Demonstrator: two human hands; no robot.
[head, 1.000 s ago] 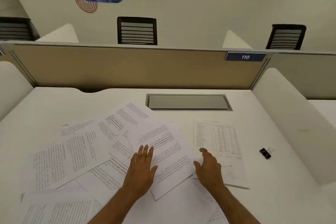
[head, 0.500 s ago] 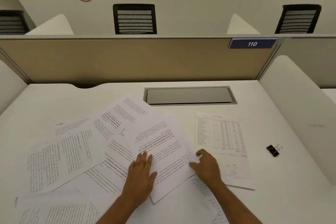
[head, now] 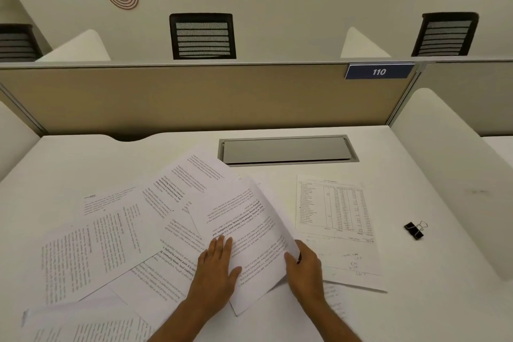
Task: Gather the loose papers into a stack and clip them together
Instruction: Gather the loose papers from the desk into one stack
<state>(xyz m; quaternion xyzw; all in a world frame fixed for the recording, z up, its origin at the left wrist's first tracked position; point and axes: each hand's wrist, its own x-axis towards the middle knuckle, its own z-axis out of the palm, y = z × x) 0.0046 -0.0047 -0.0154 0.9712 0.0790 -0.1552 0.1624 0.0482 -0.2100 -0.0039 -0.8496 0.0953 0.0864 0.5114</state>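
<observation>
Several printed sheets lie fanned over the white desk (head: 416, 308). The top text sheet (head: 249, 230) sits in the middle, its right edge raised and curled. My right hand (head: 305, 269) pinches that raised edge, thumb on top. My left hand (head: 218, 266) lies flat with fingers spread on the sheet's left part. A table sheet (head: 333, 211) lies flat to the right, apart from the pile. More text sheets (head: 105, 244) overlap at the left. A black binder clip (head: 414, 229) rests alone at the far right.
A grey cable hatch (head: 286, 148) is set into the desk behind the papers. A beige partition (head: 194, 97) with a "110" tag closes the back. White side dividers (head: 458, 169) border the desk. Black chairs stand beyond the partition.
My right hand has gone from resting on the papers to pinching the top sheet's right edge, which now lifts and curls. My left hand stays pressed flat on it.
</observation>
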